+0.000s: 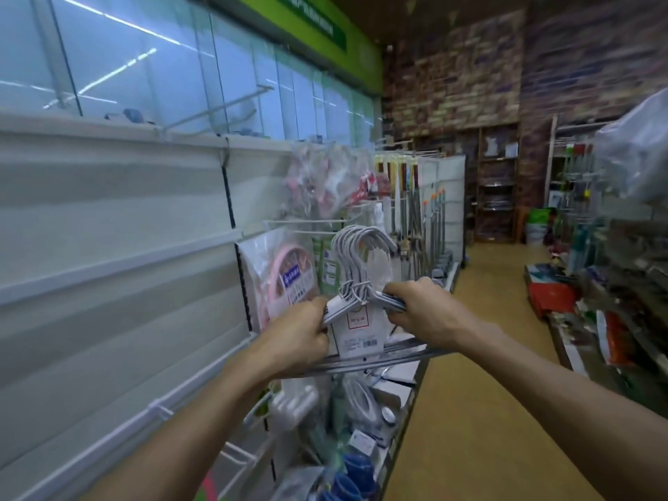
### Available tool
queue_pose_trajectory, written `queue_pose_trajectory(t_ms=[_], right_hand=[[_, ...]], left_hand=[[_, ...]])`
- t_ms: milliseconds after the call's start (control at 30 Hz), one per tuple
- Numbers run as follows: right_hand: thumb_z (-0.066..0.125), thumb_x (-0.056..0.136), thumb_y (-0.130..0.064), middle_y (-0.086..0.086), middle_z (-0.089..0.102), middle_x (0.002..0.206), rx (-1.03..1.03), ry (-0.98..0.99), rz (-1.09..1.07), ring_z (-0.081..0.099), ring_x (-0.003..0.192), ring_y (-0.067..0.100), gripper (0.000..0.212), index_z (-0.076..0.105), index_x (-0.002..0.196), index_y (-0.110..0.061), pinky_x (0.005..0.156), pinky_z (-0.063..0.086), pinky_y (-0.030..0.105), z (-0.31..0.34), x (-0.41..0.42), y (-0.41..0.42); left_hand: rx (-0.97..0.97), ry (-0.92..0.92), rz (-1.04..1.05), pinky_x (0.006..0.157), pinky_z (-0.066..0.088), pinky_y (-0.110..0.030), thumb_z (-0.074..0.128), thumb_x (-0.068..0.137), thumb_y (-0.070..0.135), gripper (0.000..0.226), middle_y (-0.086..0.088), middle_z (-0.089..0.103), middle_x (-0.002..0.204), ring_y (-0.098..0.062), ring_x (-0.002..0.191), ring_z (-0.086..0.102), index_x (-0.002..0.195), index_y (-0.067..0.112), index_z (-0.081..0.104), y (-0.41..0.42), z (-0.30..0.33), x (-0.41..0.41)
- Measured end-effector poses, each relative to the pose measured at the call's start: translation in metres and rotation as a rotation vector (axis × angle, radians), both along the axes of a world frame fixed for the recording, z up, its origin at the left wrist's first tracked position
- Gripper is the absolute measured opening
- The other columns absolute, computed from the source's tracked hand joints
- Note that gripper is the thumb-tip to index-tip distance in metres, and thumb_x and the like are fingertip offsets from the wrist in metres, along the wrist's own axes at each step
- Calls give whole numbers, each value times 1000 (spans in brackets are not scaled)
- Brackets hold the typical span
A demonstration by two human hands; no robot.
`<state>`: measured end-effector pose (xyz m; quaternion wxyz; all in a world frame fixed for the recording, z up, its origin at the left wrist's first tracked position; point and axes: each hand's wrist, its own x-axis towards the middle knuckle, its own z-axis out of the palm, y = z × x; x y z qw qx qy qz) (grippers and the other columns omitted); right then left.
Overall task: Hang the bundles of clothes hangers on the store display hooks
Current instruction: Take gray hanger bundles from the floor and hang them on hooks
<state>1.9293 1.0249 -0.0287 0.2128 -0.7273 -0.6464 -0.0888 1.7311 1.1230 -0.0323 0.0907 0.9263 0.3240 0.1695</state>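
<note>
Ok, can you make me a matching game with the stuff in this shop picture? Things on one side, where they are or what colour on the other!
Things:
1. hangers
2. left hand
3. right hand
4. floor

Clues:
A. yellowish-brown
B. grips the bundle's left shoulder
C. white hooks, held up near a hook
D. grips the bundle's right shoulder

Pairs: 1-C, 2-B, 3-D, 4-A

Upright white hanger bundle (356, 280) with label, just below display hook (303, 223).
</note>
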Motion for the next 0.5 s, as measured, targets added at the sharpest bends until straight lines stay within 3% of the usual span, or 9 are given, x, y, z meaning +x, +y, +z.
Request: queue_pose_trajectory(t_ms=[100,167,267,333,433,500], right_hand=[[59,92,-17,-3,56,67,42,17,67,57,61,23,19,49,78,-25,55,49,39,24,-19,-5],[58,91,-12,-9,57,65,53,35,111,58,57,18,14,52,82,-22,49,45,28,35,-30,-5],[60,91,-11,-6,59,67,92,43,202,56,57,11,8,55,88,-17,55,44,29,50,-45,-5],[63,91,-11,-8,56,67,125,69,256,52,56,3,9,57,88,-18,56,41,24,59,-55,-7],[66,88,-8,-16,55,68,162,107,366,53,58,-8,29,57,82,-35,54,37,11,70,-74,-7],[69,86,-9,-12,63,75,174,118,413,55,62,-3,21,66,91,-30,56,38,11,74,-84,-2]], left_hand=[[-5,7,30,84,53,-43,48,84,15,35,-12,63,112,-28,97,59,119,15,51,-11,24,-23],[-34,-5,42,85,53,-41,50,85,17,33,-10,62,111,-26,97,58,118,15,50,-20,37,-40],[-25,11,38,78,49,-31,56,86,19,32,-4,58,112,-22,94,58,117,15,51,-36,61,-68],[-19,42,18,82,50,-30,64,84,24,41,-1,62,115,-19,97,60,123,18,52,-46,77,-88],[-160,-5,-27,93,51,-35,77,75,39,63,8,65,115,-11,100,64,131,28,51,-51,97,-122],[-261,-75,-38,98,51,-36,81,62,58,81,8,62,121,-9,105,63,134,37,50,-55,107,-143]])
